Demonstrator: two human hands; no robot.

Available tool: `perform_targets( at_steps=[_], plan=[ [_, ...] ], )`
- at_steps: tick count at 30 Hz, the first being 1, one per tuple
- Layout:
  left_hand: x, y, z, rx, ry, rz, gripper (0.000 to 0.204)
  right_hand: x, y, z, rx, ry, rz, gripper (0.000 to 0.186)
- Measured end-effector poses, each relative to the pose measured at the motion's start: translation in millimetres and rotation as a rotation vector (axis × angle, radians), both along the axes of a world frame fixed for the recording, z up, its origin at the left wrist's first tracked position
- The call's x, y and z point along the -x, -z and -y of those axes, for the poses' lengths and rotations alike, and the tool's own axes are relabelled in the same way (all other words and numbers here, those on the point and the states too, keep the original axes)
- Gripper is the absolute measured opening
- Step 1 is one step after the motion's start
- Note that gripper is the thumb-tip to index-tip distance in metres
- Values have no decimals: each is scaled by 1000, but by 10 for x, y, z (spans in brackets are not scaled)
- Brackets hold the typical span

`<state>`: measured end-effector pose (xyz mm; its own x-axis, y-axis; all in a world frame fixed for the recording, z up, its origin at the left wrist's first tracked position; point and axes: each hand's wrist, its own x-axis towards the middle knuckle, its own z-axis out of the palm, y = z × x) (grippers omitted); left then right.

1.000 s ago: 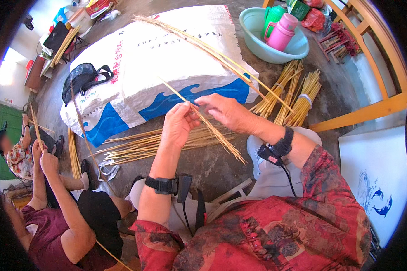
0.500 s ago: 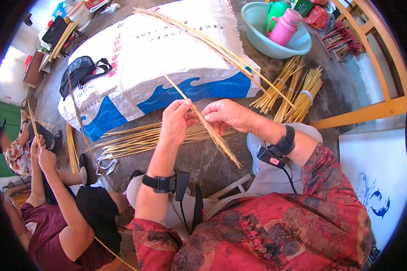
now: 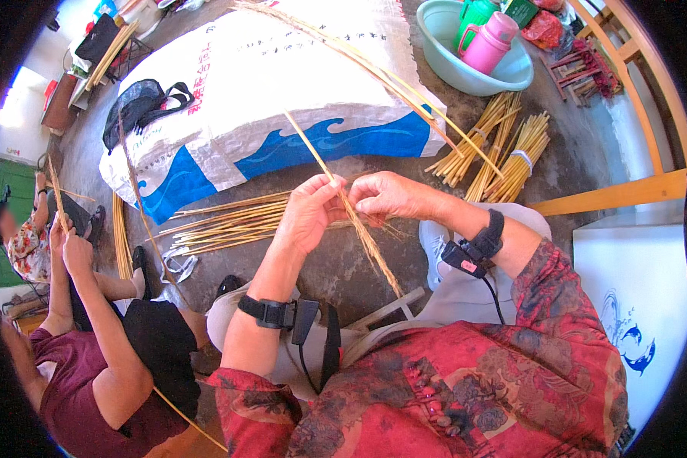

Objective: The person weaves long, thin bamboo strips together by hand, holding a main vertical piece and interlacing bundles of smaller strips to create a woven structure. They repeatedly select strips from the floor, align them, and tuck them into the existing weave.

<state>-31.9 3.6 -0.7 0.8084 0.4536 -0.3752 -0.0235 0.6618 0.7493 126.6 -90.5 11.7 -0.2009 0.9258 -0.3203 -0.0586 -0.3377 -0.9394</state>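
My left hand (image 3: pixel 311 215) pinches a dry, pale-yellow plant stalk (image 3: pixel 307 143) between thumb and fingers. The bare end slants up and away over the white sack (image 3: pixel 282 84), while the feathery seed head (image 3: pixel 372 250) hangs down toward my lap. Just to its right, my right hand (image 3: pixel 389 195) is closed with bent fingers beside the seed head. A few thin strands stick out below those fingers; the fingertips are partly hidden. Beneath my hands, loose peeled stalks (image 3: pixel 233 229) lie on the floor.
Tied stalk bundles (image 3: pixel 520 159) and a pale blue basin (image 3: pixel 435 57) holding a pink flask (image 3: pixel 487 47) are at right. Long stalks and a black bag (image 3: pixel 141 107) rest on the sack. A co-worker in maroon (image 3: pixel 84 366) sits close at left, holding a stalk.
The view has shifted slightly. My right hand has turned and drawn its fingers in, with loose strands now showing below it. My left hand keeps its hold on the stalk.
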Motion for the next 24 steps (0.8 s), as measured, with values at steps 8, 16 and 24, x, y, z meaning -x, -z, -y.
perform_targets(
  at_steps=[8, 16, 24],
  plan=[
    [-16, 2, -28, -94, -75, -70, 9, -5, -4, 7, 78, 115, 1, 21],
    [-64, -50, -13, -131, -76, -54, 10, 1, -91, 12, 160, 96, -62, 18],
    [-68, -21, -4, -120, -69, -24, 9, 30, -68, 13, 161, 96, -88, 17]
  ],
)
